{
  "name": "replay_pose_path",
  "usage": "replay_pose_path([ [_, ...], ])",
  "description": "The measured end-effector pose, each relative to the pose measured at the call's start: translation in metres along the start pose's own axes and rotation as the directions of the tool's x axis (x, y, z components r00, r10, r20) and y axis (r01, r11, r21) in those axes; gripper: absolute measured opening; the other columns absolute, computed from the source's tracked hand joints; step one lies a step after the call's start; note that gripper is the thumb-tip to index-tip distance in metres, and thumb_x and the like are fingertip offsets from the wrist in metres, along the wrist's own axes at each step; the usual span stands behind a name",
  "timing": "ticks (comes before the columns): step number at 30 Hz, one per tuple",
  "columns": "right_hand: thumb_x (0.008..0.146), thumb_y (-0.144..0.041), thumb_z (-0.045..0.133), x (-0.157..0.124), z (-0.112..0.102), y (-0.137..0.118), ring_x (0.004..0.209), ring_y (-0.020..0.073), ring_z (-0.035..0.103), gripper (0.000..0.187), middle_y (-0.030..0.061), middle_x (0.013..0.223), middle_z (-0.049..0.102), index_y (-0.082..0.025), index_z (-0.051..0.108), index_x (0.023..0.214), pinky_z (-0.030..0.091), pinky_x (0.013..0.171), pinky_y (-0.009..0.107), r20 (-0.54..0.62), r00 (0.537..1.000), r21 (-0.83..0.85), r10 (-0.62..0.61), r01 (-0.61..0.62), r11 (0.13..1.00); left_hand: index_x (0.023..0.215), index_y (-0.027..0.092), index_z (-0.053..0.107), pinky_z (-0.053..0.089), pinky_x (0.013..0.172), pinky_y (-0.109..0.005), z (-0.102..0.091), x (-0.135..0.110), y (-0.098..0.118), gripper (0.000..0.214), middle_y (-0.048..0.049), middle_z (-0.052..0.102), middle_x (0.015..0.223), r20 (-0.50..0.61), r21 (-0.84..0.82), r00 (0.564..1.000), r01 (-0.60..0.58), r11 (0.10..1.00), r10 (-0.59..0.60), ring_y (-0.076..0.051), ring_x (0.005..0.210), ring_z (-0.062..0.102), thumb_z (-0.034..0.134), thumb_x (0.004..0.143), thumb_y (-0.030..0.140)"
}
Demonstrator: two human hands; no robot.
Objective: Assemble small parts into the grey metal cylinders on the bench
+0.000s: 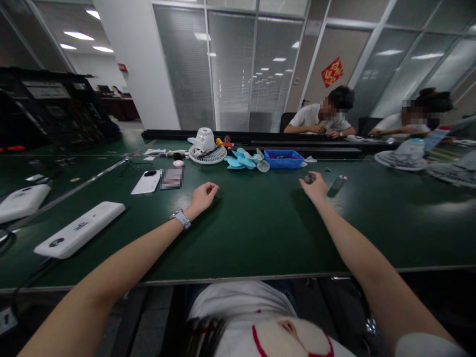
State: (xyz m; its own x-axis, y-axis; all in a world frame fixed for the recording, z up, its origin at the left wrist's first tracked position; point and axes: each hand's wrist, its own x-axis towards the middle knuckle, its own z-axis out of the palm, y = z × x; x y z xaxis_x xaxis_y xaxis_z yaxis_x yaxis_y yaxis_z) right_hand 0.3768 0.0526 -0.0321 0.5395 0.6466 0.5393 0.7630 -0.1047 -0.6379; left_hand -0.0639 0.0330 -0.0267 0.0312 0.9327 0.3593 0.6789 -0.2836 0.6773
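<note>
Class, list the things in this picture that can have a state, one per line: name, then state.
Left hand: fingers curled, palm hidden
Right hand: holding a metal part
Cylinder: unheld, beside the right hand
Phone: flat, camera side up
Watch: worn
White device: lying flat
Tray: open-topped, items inside
Blue blades: detached, lying loose
Ceiling lights: lit

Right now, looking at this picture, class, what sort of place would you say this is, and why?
Probably a workroom in an office building: a long green table, white fan parts lying on it, and glass walls behind.
</note>
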Motion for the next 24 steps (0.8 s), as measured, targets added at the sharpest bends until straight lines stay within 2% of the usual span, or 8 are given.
replay_pose_path([
  [3,0.068,-0.04,0.076,0.001,0.007,0.009,0.095,0.0262,0.067,0.052,0.0098,0.102,0.072,-0.02,0.062,0.114,0.05,0.089,0.04,0.032,0.987,0.018,0.158,-0.158,0.987,0.095,0.019,0.071,0.045,0.071,-0.028,0.001,0.0,-0.001,0.026,-0.0049,0.072,0.086,0.005,-0.014,1.0,0.008,1.0,-0.008,-0.019,0.078,0.063,0.055,0.089,0.038],
  [10,0.061,-0.036,0.081,0.007,0.014,0.013,0.094,0.0256,0.068,0.048,0.0096,0.098,0.072,-0.019,0.062,0.103,0.051,0.089,0.039,0.016,0.96,0.072,0.279,-0.279,0.958,0.094,0.019,0.071,0.047,0.072,-0.028,0.001,0.0,-0.001,0.024,-0.0047,0.073,0.088,0.004,-0.018,1.0,-0.005,1.0,0.005,-0.019,0.078,0.064,0.055,0.089,0.036],
  [18,0.053,-0.035,0.082,0.011,0.023,0.021,0.087,0.0252,0.068,0.043,0.008,0.09,0.072,-0.02,0.059,0.086,0.052,0.086,0.04,-0.028,0.945,0.156,0.326,-0.318,0.935,0.097,0.019,0.072,0.049,0.072,-0.029,0.0,-0.001,0.0,0.026,-0.005,0.074,0.089,0.019,-0.019,1.0,-0.002,1.0,0.002,-0.019,0.079,0.065,0.054,0.088,0.036],
  [24,0.058,-0.039,0.082,0.008,0.016,0.013,0.094,0.0289,0.069,0.041,0.0116,0.099,0.073,-0.02,0.059,0.086,0.052,0.088,0.044,-0.019,0.934,0.116,0.357,-0.353,0.928,0.102,0.019,0.072,0.05,0.075,-0.031,-0.001,-0.001,0.001,0.027,-0.0059,0.074,0.094,0.016,-0.044,1.0,-0.022,0.999,0.022,-0.02,0.083,0.066,0.054,0.09,0.034],
])
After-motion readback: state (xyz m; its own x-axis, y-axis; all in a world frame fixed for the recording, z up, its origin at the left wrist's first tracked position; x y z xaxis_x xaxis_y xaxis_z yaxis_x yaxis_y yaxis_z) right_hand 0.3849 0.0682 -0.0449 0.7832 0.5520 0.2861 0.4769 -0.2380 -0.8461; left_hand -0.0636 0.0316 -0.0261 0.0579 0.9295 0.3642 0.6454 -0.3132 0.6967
